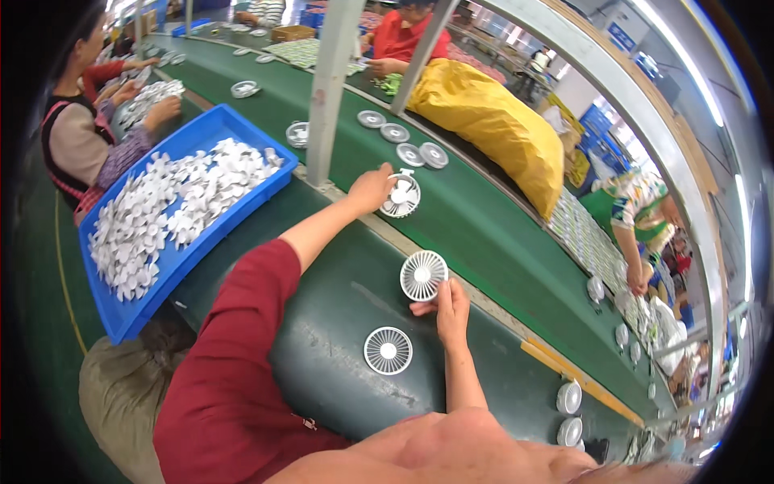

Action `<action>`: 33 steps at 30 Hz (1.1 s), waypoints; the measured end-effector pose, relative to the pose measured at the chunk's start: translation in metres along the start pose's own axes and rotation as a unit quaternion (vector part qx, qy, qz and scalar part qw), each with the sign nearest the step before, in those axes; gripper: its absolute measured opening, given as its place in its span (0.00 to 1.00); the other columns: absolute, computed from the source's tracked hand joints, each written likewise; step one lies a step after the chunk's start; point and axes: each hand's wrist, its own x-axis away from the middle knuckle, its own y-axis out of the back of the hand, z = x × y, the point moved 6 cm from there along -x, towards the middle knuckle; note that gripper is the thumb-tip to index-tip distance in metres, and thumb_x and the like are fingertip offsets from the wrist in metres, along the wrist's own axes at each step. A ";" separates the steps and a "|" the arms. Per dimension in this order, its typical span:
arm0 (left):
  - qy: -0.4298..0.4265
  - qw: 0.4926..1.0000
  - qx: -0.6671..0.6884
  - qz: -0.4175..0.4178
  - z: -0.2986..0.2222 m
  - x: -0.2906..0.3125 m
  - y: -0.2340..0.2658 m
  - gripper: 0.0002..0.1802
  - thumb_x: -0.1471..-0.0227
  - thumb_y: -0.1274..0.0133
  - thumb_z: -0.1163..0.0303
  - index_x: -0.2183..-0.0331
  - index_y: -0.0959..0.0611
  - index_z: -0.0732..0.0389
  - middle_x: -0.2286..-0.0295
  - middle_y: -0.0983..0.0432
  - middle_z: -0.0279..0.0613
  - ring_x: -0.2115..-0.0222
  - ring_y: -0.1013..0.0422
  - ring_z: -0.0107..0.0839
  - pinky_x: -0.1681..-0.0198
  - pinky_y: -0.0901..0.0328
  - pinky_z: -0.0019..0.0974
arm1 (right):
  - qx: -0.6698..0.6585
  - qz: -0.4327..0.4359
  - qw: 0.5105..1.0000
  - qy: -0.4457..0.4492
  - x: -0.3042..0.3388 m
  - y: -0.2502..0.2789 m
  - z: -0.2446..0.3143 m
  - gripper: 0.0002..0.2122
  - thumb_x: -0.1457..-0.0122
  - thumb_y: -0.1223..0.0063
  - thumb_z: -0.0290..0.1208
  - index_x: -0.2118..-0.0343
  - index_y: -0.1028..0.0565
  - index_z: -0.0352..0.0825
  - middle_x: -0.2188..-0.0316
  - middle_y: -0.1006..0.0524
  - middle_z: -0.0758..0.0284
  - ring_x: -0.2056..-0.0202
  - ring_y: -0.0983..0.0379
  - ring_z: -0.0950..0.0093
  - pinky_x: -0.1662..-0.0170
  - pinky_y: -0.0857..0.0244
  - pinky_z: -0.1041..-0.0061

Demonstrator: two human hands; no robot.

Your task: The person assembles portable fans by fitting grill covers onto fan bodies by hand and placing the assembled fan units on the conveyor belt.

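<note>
Over the near edge of the green conveyor belt, my left hand [372, 189] is closed on the rim of a small round fan housing [402, 196]. White blades show inside that housing. My right hand [453, 313] pinches the lower right edge of a white fan grille [423, 275] with radial slats, just above the dark green worktable. A second white grille [388, 351] lies flat on the table, left of my right forearm.
A blue tray [129, 323] heaped with white fan blades [161, 194] stands at left beside a metal post [329, 97]. Round white fan parts [395, 132] lie on the conveyor belt [500, 250]. Beyond it rests a yellow sack [492, 121]. Co-workers sit along the line.
</note>
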 end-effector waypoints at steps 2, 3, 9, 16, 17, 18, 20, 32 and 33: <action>-0.033 0.988 0.144 -0.035 -0.022 0.019 -0.020 0.12 0.44 0.53 0.64 0.64 0.29 0.63 0.71 0.24 0.58 0.68 0.28 0.57 0.65 0.36 0.55 | -0.052 -0.039 0.998 0.019 -0.006 0.015 0.004 0.12 0.33 0.63 0.34 0.70 0.34 0.32 0.76 0.23 0.59 0.79 0.23 0.71 0.78 0.27 0.76; -0.041 0.980 0.192 -0.038 -0.041 0.029 -0.030 0.11 0.44 0.53 0.65 0.64 0.28 0.63 0.71 0.24 0.58 0.67 0.28 0.58 0.64 0.35 0.54 | -0.067 -0.056 0.996 0.026 -0.007 0.027 0.007 0.11 0.33 0.62 0.33 0.70 0.34 0.32 0.76 0.23 0.59 0.79 0.23 0.71 0.77 0.27 0.77; 0.212 0.725 0.633 0.169 -0.110 0.092 -0.079 0.20 0.40 0.53 0.56 0.56 0.24 0.63 0.65 0.23 0.34 0.65 0.27 0.23 0.63 0.31 0.29 | -0.096 -0.118 0.987 0.046 -0.012 0.054 0.012 0.10 0.36 0.56 0.33 0.71 0.32 0.32 0.76 0.23 0.62 0.82 0.25 0.74 0.80 0.29 0.79; 0.181 0.632 0.687 0.309 -0.162 0.121 -0.091 0.32 0.37 0.70 0.44 0.48 0.30 0.59 0.54 0.27 0.40 0.54 0.29 0.31 0.51 0.32 0.38 | 0.078 -0.209 0.974 0.045 -0.001 0.077 0.015 0.08 0.43 0.45 0.29 0.71 0.31 0.32 0.79 0.25 0.68 0.82 0.31 0.84 0.84 0.41 0.84; 0.191 0.639 0.688 0.287 -0.159 0.123 -0.087 0.32 0.38 0.69 0.43 0.46 0.31 0.58 0.53 0.28 0.39 0.53 0.29 0.31 0.51 0.32 0.39 | 0.062 -0.216 0.971 0.080 -0.002 0.071 0.023 0.08 0.43 0.44 0.29 0.67 0.31 0.32 0.76 0.24 0.67 0.79 0.29 0.82 0.80 0.36 0.83; 0.197 0.634 0.689 0.292 -0.162 0.123 -0.089 0.31 0.38 0.69 0.43 0.46 0.31 0.57 0.53 0.28 0.39 0.53 0.29 0.32 0.51 0.32 0.40 | 0.081 -0.235 0.957 0.149 -0.005 0.077 0.019 0.11 0.45 0.42 0.28 0.61 0.30 0.32 0.73 0.22 0.66 0.74 0.27 0.80 0.72 0.32 0.80; 0.209 0.622 0.692 0.300 -0.160 0.123 -0.086 0.31 0.38 0.68 0.43 0.48 0.29 0.56 0.53 0.27 0.38 0.53 0.29 0.31 0.52 0.32 0.40 | 0.268 -0.240 0.926 0.115 0.000 0.071 0.042 0.21 0.48 0.43 0.25 0.50 0.31 0.35 0.61 0.24 0.58 0.61 0.25 0.68 0.59 0.30 0.71; 0.267 0.584 0.731 0.230 -0.176 0.125 -0.060 0.22 0.38 0.58 0.51 0.54 0.26 0.58 0.57 0.26 0.37 0.57 0.28 0.30 0.54 0.32 0.37 | 0.393 -0.082 0.868 0.292 0.009 0.026 0.044 0.43 0.47 0.50 0.59 0.37 0.48 0.32 0.37 0.51 0.49 0.39 0.50 0.51 0.37 0.54 0.58; 0.248 0.616 0.721 0.199 -0.180 0.127 -0.057 0.22 0.38 0.59 0.51 0.54 0.26 0.58 0.58 0.26 0.36 0.57 0.28 0.29 0.55 0.32 0.35 | 0.348 -0.100 0.885 0.294 0.010 0.029 0.040 0.42 0.45 0.54 0.60 0.37 0.49 0.31 0.37 0.50 0.48 0.38 0.50 0.51 0.37 0.54 0.59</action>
